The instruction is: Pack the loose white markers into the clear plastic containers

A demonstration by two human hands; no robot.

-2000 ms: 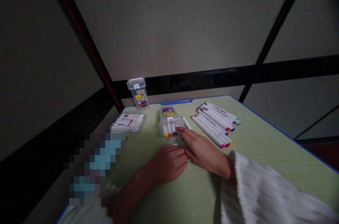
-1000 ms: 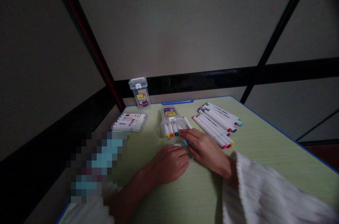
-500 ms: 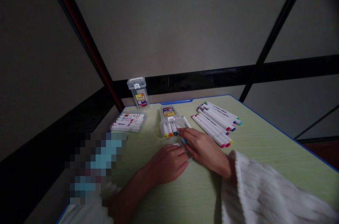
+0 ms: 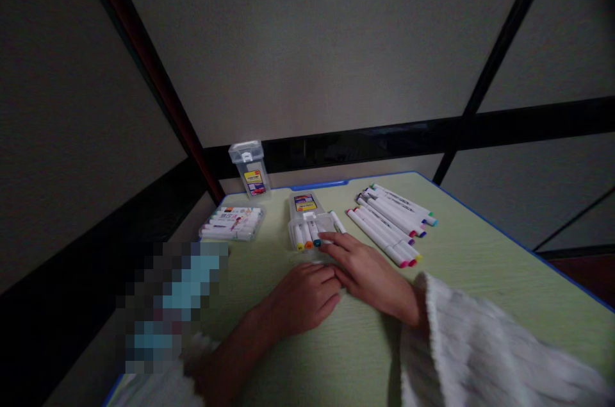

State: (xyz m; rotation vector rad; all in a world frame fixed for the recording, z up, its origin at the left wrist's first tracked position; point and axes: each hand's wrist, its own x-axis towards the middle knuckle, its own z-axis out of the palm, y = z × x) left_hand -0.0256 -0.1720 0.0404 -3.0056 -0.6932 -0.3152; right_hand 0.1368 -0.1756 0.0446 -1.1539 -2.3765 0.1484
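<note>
A clear plastic marker case (image 4: pixel 302 204) lies on the table, its open end toward me. White markers (image 4: pixel 307 235) with yellow, orange and teal ends show at its mouth. My left hand (image 4: pixel 307 295) is closed at the near end, fingers curled over the clear lid (image 4: pixel 312 257), mostly hidden beneath it. My right hand (image 4: pixel 369 275) reaches in from the right, fingertips beside the teal-ended marker. Another white marker (image 4: pixel 337 222) slants along the case's right side and runs under the right fingers, which hide its near end.
Several loose white markers (image 4: pixel 384 237) with coloured ends lie to the right. A flat case of markers (image 4: pixel 233 222) rests at the left. Behind it an upright clear case (image 4: pixel 253 170) stands near the wall. A blurred blue patch (image 4: pixel 187 285) covers the left edge.
My right hand has shifted slightly left and closer to my left hand. The blue marker end seen under its fingers is now hidden.
</note>
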